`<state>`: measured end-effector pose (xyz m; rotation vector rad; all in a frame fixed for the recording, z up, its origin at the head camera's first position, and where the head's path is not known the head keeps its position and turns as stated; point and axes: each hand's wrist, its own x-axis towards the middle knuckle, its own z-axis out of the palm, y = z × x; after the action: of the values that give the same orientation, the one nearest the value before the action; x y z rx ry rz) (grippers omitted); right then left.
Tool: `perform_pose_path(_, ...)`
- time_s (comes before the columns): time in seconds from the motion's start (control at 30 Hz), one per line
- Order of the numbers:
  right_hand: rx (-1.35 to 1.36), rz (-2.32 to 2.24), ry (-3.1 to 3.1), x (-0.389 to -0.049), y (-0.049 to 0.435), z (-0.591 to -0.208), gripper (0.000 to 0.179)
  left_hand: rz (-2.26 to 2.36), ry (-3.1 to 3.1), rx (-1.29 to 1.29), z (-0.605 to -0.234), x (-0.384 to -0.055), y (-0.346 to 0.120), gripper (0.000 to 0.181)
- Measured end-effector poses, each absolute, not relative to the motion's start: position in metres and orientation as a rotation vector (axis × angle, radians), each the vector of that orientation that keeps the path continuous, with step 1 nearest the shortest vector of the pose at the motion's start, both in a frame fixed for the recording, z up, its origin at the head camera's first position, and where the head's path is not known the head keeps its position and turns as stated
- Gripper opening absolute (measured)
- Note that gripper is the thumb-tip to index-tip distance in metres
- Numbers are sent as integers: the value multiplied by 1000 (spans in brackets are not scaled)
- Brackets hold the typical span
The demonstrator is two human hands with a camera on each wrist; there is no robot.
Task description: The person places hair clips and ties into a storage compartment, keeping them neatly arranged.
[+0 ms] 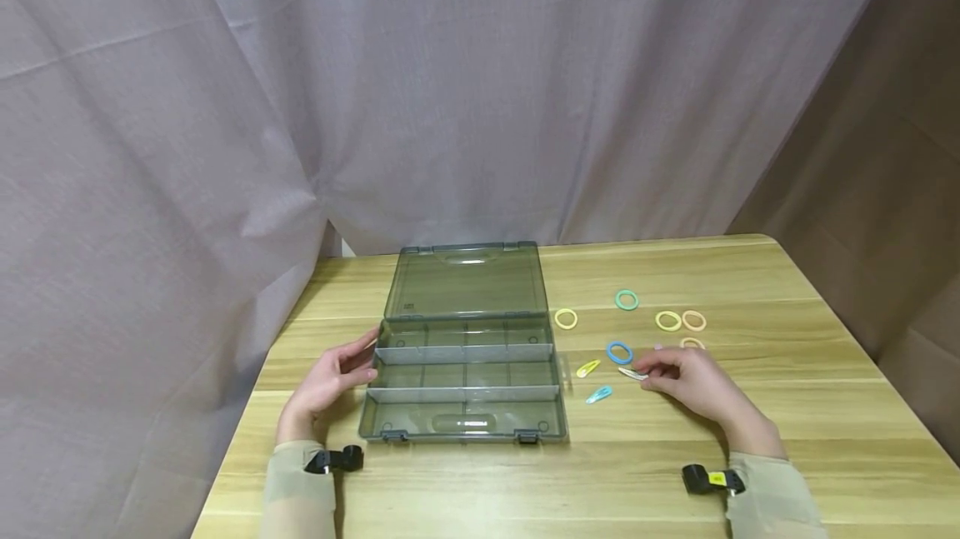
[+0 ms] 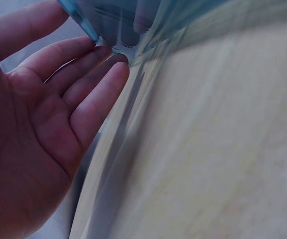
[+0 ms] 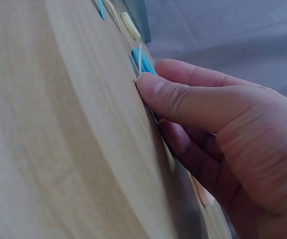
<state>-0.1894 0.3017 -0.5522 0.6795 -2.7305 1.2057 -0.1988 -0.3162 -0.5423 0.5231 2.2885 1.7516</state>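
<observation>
A dark translucent organizer box (image 1: 467, 372) lies with its lid folded back on the table; dividers split its tray into three long rows. My left hand (image 1: 330, 385) rests against the box's left side, and in the left wrist view its fingers (image 2: 101, 94) are fairly straight at the box wall. With thumb and forefinger, my right hand (image 1: 693, 385) pinches a pale hair clip (image 1: 632, 373) just over the tabletop. Close by lie a yellow hair clip (image 1: 588, 368), a turquoise hair clip (image 1: 599, 395) and a blue hair tie (image 1: 619, 353).
Beyond the right hand are a green hair tie (image 1: 626, 299), yellow hair ties (image 1: 566, 319) and orange hair ties (image 1: 694, 321), one partly covered by the hand. The wooden table (image 1: 600, 481) meets a grey curtain (image 1: 480, 106) at the back.
</observation>
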Motion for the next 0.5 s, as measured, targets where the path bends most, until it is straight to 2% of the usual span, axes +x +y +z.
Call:
perform_pose_path(0.27, 642, 1215, -2756, -189, 302, -553, 20, 1754, 2279, 525, -543, -199, -317, 73)
perform_pose_path(0.5, 634, 1043, -2783, -189, 303, -553, 18, 1753, 2288, 533, -543, -199, -316, 72)
